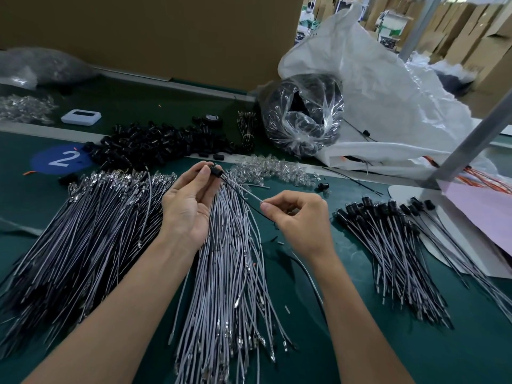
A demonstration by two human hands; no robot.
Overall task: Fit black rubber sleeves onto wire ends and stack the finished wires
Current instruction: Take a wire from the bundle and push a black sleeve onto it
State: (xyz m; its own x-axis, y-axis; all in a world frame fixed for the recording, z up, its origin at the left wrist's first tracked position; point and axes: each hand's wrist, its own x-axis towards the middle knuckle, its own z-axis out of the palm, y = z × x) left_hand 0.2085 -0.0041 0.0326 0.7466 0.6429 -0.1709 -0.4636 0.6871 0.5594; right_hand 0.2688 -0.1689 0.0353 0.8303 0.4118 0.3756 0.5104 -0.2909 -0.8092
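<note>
Above the middle heap of bare wires [230, 273], a black sleeve [215, 171] is pinched by the left hand [188, 206], and a wire [246, 192] running from it is pinched by the right hand [299, 217]. A small finished stack [388, 236] is laid at right; most of the work is judged undone.

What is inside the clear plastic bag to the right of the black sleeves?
The clear plastic bag is packed with black parts, visible through its wall. The wrinkled, shiny plastic blurs their shape, so what they are cannot be told.
</note>
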